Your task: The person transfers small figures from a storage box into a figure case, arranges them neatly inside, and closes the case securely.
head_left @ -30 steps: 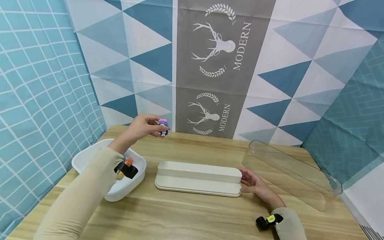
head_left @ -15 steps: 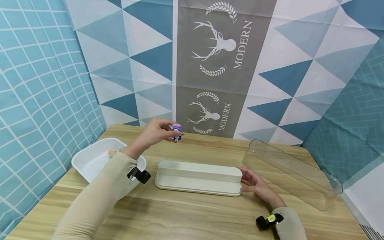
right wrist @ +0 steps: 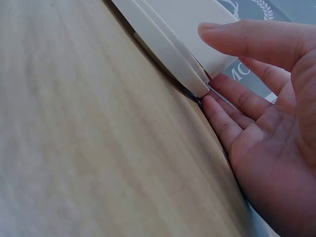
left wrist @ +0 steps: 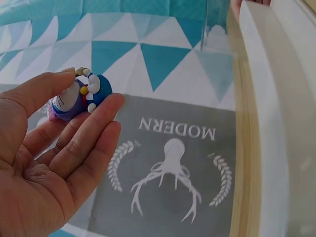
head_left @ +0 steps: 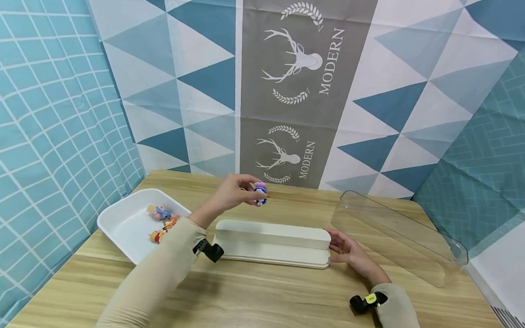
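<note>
A small blue cartoon cat figurine (left wrist: pixel 101 91) with a purple-and-pink hat is pinched between the thumb and fingers of my left hand (head_left: pixel 236 191). That hand is raised behind a long cream stepped display base (head_left: pixel 271 253), close to its back edge in the head view. In the left wrist view the figurine lies sideways, its white face and yellow bell showing. My right hand (head_left: pixel 349 253) rests at the base's right end. Up close in the right wrist view, its fingertips (right wrist: pixel 212 106) touch the base's edge and the thumb extends over the lower step.
A white tray (head_left: pixel 123 228) at the left holds several small figurines (head_left: pixel 159 212), partly covered by the left sleeve. A long transparent cover (head_left: pixel 387 240) lies at the right. Patterned cloth (head_left: pixel 293 86) hangs behind the wooden table (head_left: pixel 273 303).
My left hand has carried the figurine rightward and slightly down, from near the tray to behind the base. More of the tray's figurines show now. The right hand has stayed in place.
</note>
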Demonstrator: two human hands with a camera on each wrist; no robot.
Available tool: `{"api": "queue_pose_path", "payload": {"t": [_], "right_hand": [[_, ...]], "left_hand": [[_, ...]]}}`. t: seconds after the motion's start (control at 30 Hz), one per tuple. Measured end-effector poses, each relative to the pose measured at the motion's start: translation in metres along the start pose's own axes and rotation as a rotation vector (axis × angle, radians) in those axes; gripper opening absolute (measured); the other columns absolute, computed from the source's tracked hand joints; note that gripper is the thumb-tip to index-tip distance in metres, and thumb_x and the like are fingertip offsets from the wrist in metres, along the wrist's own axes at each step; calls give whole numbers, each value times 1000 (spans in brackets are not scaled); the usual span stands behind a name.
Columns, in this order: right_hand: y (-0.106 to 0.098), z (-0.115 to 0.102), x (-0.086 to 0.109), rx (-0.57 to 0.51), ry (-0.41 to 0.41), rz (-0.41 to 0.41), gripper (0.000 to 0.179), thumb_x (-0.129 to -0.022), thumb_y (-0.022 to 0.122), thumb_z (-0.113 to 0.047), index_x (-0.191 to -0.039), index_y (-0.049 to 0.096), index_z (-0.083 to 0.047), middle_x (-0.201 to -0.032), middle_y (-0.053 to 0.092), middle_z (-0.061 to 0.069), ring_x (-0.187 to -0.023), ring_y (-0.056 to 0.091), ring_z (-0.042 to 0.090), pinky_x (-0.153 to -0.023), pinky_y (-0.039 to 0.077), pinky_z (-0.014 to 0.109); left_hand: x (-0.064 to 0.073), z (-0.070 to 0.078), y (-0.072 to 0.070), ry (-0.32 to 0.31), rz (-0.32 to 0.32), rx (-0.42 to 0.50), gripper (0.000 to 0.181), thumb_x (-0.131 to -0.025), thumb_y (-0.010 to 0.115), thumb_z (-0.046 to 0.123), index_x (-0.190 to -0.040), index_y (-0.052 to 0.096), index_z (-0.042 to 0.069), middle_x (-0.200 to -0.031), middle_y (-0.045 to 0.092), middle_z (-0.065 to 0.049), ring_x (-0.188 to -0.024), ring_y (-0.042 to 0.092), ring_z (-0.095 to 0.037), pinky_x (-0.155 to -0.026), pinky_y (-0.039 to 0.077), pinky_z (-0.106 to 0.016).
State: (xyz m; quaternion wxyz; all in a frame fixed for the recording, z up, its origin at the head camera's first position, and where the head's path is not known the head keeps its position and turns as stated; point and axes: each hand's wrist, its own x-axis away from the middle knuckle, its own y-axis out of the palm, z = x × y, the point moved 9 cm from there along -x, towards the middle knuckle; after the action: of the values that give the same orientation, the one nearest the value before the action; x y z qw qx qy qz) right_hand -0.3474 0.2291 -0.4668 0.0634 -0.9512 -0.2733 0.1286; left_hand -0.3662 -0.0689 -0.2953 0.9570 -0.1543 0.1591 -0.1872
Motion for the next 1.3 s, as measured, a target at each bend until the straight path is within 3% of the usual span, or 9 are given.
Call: {"api": "queue_pose_path", "payload": {"t": [0.2, 0.6, 0.83, 1.07, 1.2, 1.3], "right_hand": [[1, 0, -1, 0, -9, 4, 75, -85, 70, 6, -145, 28, 17, -139, 51, 4, -123, 52, 2, -102, 40, 19], [2, -2, 0, -27, -43, -11, 76, -83, 70, 10, -145, 27, 17, -134, 54, -10, -123, 52, 2, -103, 40, 19], [3, -2, -1, -29, -51, -23, 77, -83, 70, 10, -145, 25, 19, -135, 53, -7, -123, 51, 3, -103, 40, 19], [3, 0, -2, -20, -36, -13, 76, -83, 70, 10, -144, 26, 19, -136, 53, -2, -123, 52, 2, -103, 40, 19], [2, -1, -2, -26, -39, -10, 75, -83, 69, 10, -144, 26, 19, -136, 53, -3, -123, 52, 2, -103, 39, 19], [2, -1, -1, -30, -40, -8, 75, -83, 69, 10, -144, 26, 19, -134, 53, -6, -123, 52, 2, -103, 39, 19]], "left_hand": [[-3, -7, 20, -9, -11, 23, 30, -85, 77, 3, -111, 69, -8, -81, 68, -10, -71, 68, -16, -69, 60, -35], [-1, -23, 67, 12, -68, 29, 33, -84, 78, 4, -113, 69, -8, -78, 68, -8, -68, 68, -15, -72, 59, -46], [-1, -30, 93, 33, -90, 59, 30, -82, 79, 2, -109, 70, -7, -77, 69, -10, -66, 69, -19, -70, 59, -47], [-1, -40, 111, 2, -94, 79, 29, -82, 79, 1, -108, 70, -7, -74, 68, -7, -65, 70, -20, -71, 58, -51], [-1, -41, 119, -9, -85, 60, 29, -82, 80, 3, -108, 71, -5, -74, 69, -6, -68, 71, -28, -70, 59, -48], [-1, -43, 127, 4, -89, 16, 26, -83, 80, 5, -106, 71, -3, -73, 68, -5, -70, 71, -31, -62, 58, -34]]}}
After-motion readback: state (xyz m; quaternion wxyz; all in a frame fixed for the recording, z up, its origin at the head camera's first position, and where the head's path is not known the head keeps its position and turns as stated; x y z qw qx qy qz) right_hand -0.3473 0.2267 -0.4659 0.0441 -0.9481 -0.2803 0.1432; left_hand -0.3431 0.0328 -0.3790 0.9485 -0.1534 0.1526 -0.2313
